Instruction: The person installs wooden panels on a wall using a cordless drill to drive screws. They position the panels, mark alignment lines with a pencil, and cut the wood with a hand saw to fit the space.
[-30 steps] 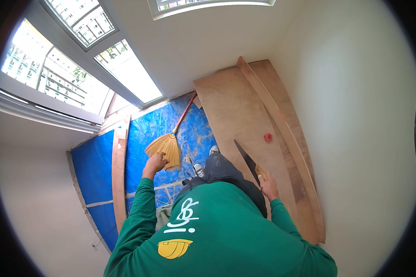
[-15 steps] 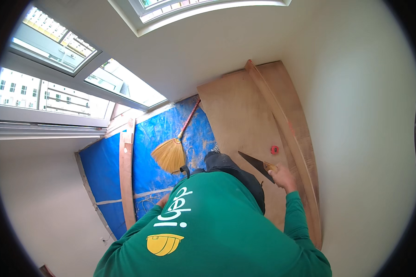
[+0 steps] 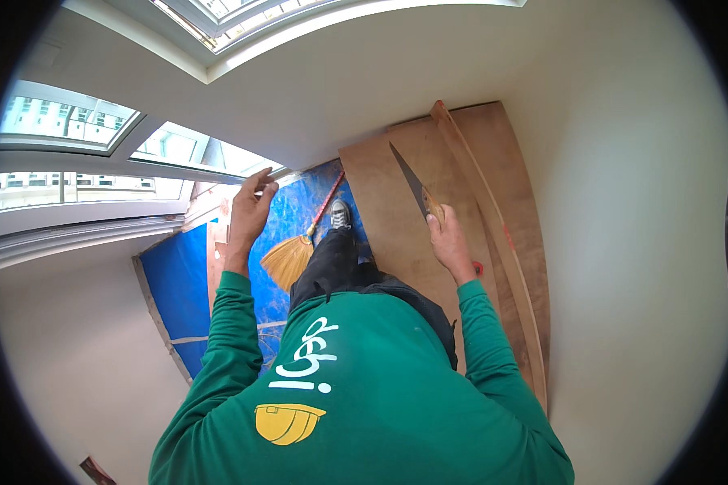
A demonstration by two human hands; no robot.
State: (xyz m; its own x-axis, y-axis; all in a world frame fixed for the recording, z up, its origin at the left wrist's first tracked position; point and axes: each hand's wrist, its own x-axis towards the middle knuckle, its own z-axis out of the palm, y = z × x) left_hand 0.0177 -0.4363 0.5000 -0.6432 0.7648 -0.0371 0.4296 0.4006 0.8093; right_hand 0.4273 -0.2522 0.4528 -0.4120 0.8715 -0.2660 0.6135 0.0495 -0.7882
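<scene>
My right hand (image 3: 447, 238) grips the wooden handle of a hand saw (image 3: 411, 181), whose dark blade points away from me over the brown plywood sheet (image 3: 388, 218) on the floor. My left hand (image 3: 251, 212) is raised with fingers spread, holding nothing, above the blue tarp (image 3: 178, 279) and close to the window frame. A straw broom (image 3: 291, 257) with a red handle lies on the tarp between my hands. My green sleeves and dark trousers fill the lower middle, and one grey shoe (image 3: 340, 213) steps forward.
Long wooden strips (image 3: 493, 242) lie along the plywood by the white wall at right. A wooden plank (image 3: 215, 255) lies on the tarp at left. Windows (image 3: 81, 162) run along the left and top. A small red object (image 3: 477, 267) sits on the plywood.
My left hand has let go of the broom and risen open toward the window. My right hand has lifted the saw forward. I have stepped ahead over the tarp.
</scene>
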